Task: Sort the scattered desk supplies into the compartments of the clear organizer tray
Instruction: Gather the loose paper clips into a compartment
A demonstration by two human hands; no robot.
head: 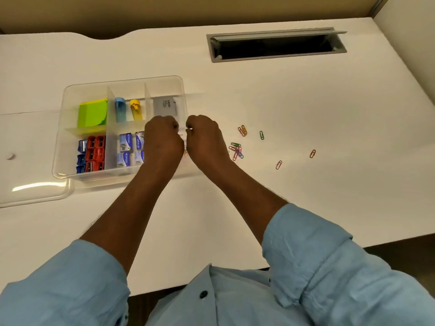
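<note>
The clear organizer tray (70,95) lies on the white desk at the left. It holds green sticky notes (93,113), a blue (120,109) and a yellow (136,109) tube, a grey box (164,105), red and blue sharpeners (93,150) and blue staple boxes (127,147). My left hand (163,137) and my right hand (203,136) hover side by side over the tray's near right compartment, fingers curled. Coloured paper clips show in the gap between my hands; what each hand holds is hidden. More paper clips (236,149) lie scattered on the desk to the right.
The tray's clear lid (30,191) lies at the left, near the desk's front edge. A grey cable slot (275,45) is open at the back of the desk. Single clips (312,153) lie further right.
</note>
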